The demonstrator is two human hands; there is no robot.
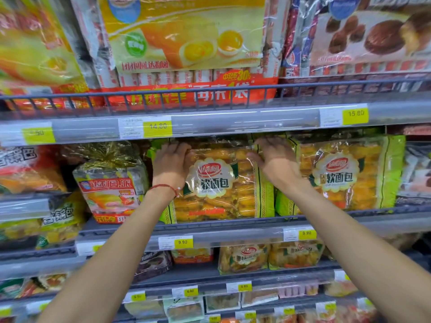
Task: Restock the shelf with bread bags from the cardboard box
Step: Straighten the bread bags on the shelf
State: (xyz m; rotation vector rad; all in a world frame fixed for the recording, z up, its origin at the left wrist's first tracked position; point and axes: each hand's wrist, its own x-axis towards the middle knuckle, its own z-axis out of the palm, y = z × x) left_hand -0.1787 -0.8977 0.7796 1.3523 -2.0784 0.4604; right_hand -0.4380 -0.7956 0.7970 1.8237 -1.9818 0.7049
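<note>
A green and clear bread bag (219, 190) full of golden rolls stands upright on the middle shelf (233, 223). My left hand (171, 165) lies on its upper left part, with a red string bracelet at the wrist. My right hand (274, 159) rests against its upper right corner, fingers spread and reaching up under the shelf rail above. Both hands press on the front of the bag. A second, identical bread bag (342, 173) stands just to its right. The cardboard box is out of view.
A red-labelled pie bag (109, 183) stands left of the held bag. Large cake packs fill the top shelf behind a wire rail (210, 94). Price rails with yellow tags (158, 127) run along each shelf edge. Smaller bread bags (245, 255) sit on the lower shelves.
</note>
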